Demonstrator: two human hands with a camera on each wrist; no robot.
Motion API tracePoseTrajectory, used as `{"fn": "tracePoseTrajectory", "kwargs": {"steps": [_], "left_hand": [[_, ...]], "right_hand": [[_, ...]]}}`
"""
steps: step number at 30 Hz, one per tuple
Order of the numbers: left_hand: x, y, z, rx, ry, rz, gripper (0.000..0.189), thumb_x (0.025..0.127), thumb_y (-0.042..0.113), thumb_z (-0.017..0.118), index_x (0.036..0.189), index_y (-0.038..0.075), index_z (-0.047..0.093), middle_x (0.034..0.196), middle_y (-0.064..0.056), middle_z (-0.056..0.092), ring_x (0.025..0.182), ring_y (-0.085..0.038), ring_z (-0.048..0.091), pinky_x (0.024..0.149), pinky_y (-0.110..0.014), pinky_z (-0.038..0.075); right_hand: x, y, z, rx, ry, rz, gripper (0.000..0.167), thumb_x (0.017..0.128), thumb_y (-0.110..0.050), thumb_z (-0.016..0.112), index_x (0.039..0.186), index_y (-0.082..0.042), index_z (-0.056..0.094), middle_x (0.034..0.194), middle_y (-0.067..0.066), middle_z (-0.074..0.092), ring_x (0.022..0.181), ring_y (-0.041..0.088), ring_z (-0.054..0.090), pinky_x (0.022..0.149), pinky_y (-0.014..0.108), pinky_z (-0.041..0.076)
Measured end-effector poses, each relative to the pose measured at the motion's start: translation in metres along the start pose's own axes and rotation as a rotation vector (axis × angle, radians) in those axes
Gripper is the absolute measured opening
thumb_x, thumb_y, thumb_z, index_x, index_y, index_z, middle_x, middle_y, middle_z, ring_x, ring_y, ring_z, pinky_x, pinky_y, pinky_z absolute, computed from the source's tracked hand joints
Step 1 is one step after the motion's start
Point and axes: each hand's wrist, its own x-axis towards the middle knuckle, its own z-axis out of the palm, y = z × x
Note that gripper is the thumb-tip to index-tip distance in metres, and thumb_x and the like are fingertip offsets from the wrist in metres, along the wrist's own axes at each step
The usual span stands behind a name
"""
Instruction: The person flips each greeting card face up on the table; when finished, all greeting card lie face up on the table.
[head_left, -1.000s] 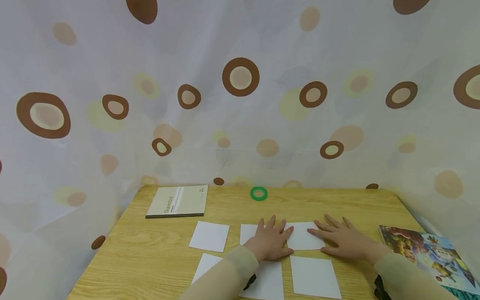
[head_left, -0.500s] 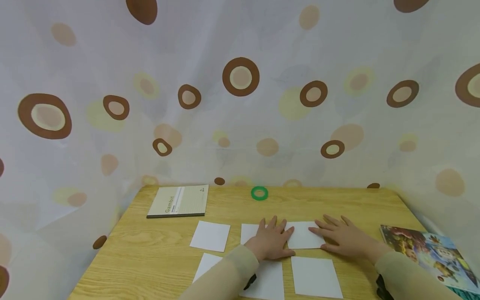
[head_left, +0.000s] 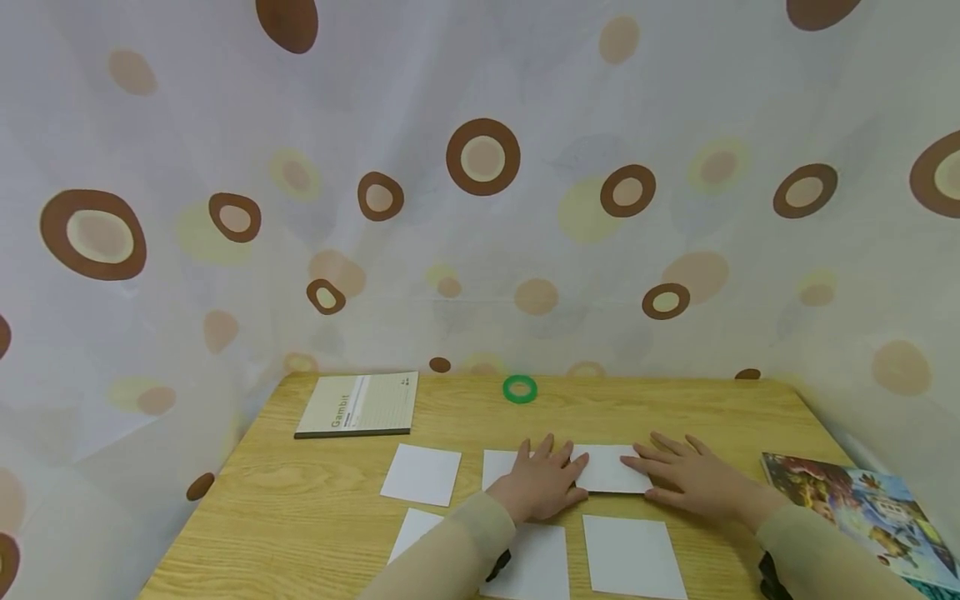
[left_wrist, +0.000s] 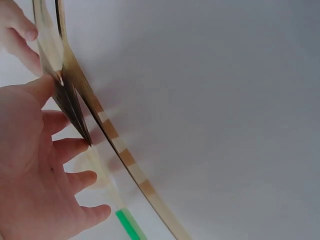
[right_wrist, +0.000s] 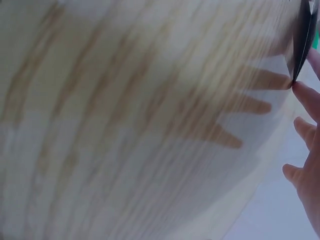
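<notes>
In the head view a square of white paper [head_left: 611,468] lies between my two hands, its near edge raised over a dark line of shadow. My left hand [head_left: 542,485] holds its left side, index finger on top and thumb at the near corner. My right hand [head_left: 690,477] holds the right side the same way, fingers spread. The left wrist view shows the paper [left_wrist: 67,102] dark and nearly edge-on against my left hand [left_wrist: 40,165]. In the right wrist view my right hand [right_wrist: 310,145] has a fingertip right at the paper's corner [right_wrist: 302,40].
More white paper squares lie on the wooden table [head_left: 285,517]: one back left [head_left: 422,473], one front right [head_left: 633,557], others partly under my left hand and sleeve. Behind are a green tape roll [head_left: 520,389] and a notebook [head_left: 358,405]. A colourful book [head_left: 862,508] lies right.
The near edge of the paper between my hands has risen off the table, with dark shadow now showing under it. Both hands have stayed almost in place.
</notes>
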Motion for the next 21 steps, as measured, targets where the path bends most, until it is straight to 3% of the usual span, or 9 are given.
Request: {"fn": "tracePoseTrajectory", "kwargs": {"steps": [4, 10, 21], "left_hand": [[-0.001, -0.002, 0.0, -0.04, -0.004, 0.006, 0.057, 0.102, 0.062, 0.022, 0.156, 0.043, 0.021, 0.162, 0.014, 0.028, 0.151, -0.021, 0.024, 0.119, -0.051, 0.027], [0.0, -0.007, 0.001, -0.111, 0.012, 0.007, 0.056, 0.102, 0.062, 0.019, 0.156, 0.043, 0.02, 0.161, 0.013, 0.03, 0.152, -0.022, 0.023, 0.12, -0.052, 0.025], [-0.002, -0.017, 0.003, -0.249, 0.057, 0.052, 0.068, 0.101, 0.063, 0.031, 0.159, 0.03, 0.016, 0.16, 0.013, 0.032, 0.151, -0.023, 0.025, 0.12, -0.056, 0.024]], "right_hand": [[-0.001, 0.003, 0.002, -0.025, 0.005, -0.018, 0.052, 0.101, -0.05, 0.048, 0.15, -0.035, 0.043, 0.15, 0.009, 0.05, 0.139, 0.046, 0.039, 0.101, 0.077, 0.027], [0.0, 0.002, 0.0, 0.076, 0.035, 0.006, 0.046, 0.104, -0.039, 0.046, 0.149, -0.032, 0.044, 0.147, 0.009, 0.052, 0.138, 0.047, 0.04, 0.1, 0.078, 0.027], [0.001, 0.002, -0.004, 0.198, 0.053, 0.083, 0.042, 0.107, -0.032, 0.042, 0.148, -0.028, 0.048, 0.145, 0.007, 0.055, 0.137, 0.05, 0.039, 0.099, 0.078, 0.027]]}}
